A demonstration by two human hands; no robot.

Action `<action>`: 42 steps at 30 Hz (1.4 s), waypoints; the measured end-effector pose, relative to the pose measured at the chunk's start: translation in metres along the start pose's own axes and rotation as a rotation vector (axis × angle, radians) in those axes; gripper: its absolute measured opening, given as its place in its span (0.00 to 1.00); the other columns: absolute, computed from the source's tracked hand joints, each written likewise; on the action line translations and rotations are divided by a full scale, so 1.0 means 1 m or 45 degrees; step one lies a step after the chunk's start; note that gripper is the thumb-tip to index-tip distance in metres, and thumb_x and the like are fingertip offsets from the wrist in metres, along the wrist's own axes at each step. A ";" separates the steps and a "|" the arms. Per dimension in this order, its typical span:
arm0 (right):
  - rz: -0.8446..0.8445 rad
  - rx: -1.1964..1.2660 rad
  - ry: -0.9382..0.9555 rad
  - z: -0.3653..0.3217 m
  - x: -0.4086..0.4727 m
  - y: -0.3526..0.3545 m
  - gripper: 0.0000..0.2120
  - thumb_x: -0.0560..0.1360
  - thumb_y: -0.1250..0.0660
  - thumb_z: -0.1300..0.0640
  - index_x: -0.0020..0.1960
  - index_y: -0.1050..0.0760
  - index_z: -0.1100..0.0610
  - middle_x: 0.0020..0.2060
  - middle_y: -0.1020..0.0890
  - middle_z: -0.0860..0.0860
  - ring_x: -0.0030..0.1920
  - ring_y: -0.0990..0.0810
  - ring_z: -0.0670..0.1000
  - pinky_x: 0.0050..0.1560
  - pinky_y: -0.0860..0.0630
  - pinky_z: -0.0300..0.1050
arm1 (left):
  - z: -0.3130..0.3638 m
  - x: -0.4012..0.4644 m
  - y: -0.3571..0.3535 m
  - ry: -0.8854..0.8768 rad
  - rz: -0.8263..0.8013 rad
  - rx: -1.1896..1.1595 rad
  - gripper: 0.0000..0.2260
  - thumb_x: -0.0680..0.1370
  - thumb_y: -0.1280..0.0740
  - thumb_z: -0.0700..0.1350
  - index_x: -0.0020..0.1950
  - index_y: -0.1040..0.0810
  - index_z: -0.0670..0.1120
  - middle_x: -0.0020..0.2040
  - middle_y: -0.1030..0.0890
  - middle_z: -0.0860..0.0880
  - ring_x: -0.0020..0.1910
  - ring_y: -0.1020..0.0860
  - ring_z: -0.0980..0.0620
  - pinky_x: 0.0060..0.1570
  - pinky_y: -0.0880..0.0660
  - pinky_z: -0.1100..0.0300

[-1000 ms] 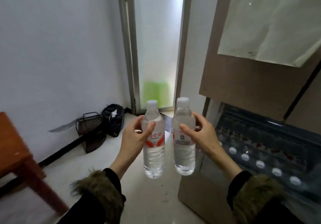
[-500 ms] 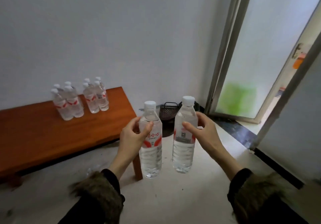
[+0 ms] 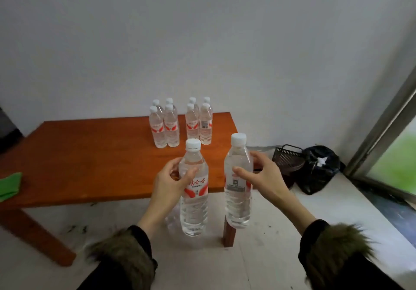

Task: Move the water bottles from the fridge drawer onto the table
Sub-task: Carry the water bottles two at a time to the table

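My left hand [image 3: 167, 185] grips a clear water bottle [image 3: 194, 208] with a white cap and red label, held upright in front of the wooden table's near edge. My right hand [image 3: 264, 177] grips a second water bottle [image 3: 238, 202], also upright, a little higher and to the right. Both bottles hang in the air over the floor, short of the orange-brown table [image 3: 94, 161]. Several more water bottles [image 3: 180, 123] stand in two clusters at the table's far right, near the wall. The fridge drawer is out of view.
A green cloth [image 3: 10, 185] lies on the table's left end. A dark basket [image 3: 287, 161] and a black bag [image 3: 319, 170] sit on the floor right of the table. A door frame [image 3: 382, 123] rises at the right. White wall behind.
My view has swung left from the fridge to face the table. Both hands kept their bottles and now hold them closer to the table's near edge.
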State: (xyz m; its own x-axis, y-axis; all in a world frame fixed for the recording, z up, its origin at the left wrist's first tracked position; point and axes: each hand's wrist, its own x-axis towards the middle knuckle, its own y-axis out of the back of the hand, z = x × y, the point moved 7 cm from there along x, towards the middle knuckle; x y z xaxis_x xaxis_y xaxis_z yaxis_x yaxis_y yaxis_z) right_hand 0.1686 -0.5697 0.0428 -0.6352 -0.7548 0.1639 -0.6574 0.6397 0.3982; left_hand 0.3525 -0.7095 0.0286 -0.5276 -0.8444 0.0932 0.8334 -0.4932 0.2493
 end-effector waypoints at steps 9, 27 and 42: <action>-0.200 -0.166 0.061 0.007 0.147 -0.080 0.28 0.66 0.26 0.47 0.62 0.32 0.51 0.48 0.26 0.40 0.46 0.26 0.39 0.43 0.30 0.30 | -0.037 0.136 0.041 0.096 0.108 0.213 0.24 0.70 0.30 0.53 0.64 0.30 0.51 0.53 0.25 0.57 0.46 0.26 0.64 0.40 0.28 0.70; -0.534 -0.202 -0.159 0.063 0.320 -0.242 0.32 0.65 0.24 0.51 0.64 0.35 0.52 0.58 0.24 0.47 0.54 0.25 0.44 0.52 0.27 0.37 | -0.139 0.321 0.093 0.291 -0.087 0.331 0.30 0.70 0.29 0.50 0.69 0.35 0.48 0.68 0.29 0.49 0.63 0.29 0.53 0.58 0.29 0.57; -0.496 -0.196 -0.271 0.091 0.372 -0.290 0.35 0.63 0.23 0.54 0.66 0.34 0.50 0.58 0.29 0.44 0.57 0.30 0.42 0.58 0.35 0.37 | -0.183 0.386 0.094 0.333 -0.314 0.200 0.31 0.71 0.29 0.44 0.71 0.38 0.50 0.66 0.32 0.56 0.61 0.34 0.60 0.61 0.34 0.61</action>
State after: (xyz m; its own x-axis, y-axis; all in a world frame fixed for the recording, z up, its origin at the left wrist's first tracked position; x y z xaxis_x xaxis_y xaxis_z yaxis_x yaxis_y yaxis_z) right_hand 0.0863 -1.0226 -0.0938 -0.4325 -0.8777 -0.2064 -0.8058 0.2735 0.5253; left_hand 0.2572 -1.1200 -0.0881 -0.6324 -0.7393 -0.2316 0.6407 -0.6671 0.3801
